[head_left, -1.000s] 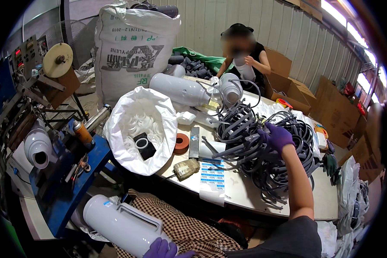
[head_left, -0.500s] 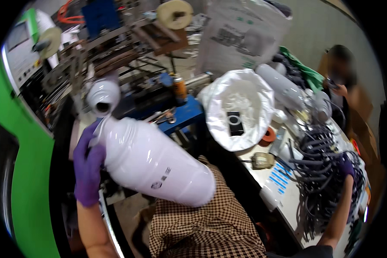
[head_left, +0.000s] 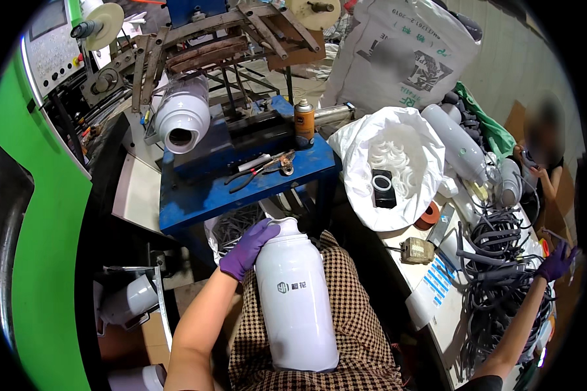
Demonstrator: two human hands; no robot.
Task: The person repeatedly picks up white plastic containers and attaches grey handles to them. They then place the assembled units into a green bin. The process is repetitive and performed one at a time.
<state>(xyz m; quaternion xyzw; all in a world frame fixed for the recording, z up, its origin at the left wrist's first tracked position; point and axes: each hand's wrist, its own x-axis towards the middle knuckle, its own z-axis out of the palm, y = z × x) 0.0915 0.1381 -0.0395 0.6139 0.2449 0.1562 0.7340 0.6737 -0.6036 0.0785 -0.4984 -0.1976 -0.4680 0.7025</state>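
A glossy white flask body [head_left: 298, 306] lies along my lap on the checked cloth, its narrow neck pointing away from me and a small dark mark on its side. My left hand [head_left: 248, 249], in a purple glove, is closed round the neck. At the far right my right hand [head_left: 556, 262], also purple-gloved, is above the edge of a pile of grey curved strips [head_left: 502, 287]. It appears to grip one thin grey strip [head_left: 556, 236], partly hidden by the fingers.
A blue bench [head_left: 195, 205] carries pliers [head_left: 251, 176] and a spray can [head_left: 304, 124]. Another white flask [head_left: 184, 117] sits under a metal linkage. A white bag [head_left: 346, 189] holds pale rings. A green machine [head_left: 45, 215] stands left. A person [head_left: 544, 150] sits at far right.
The flask has swung from slanting across my lap to lying straight along it, my left hand moving right with its neck. My right hand has come up out of the strip pile.
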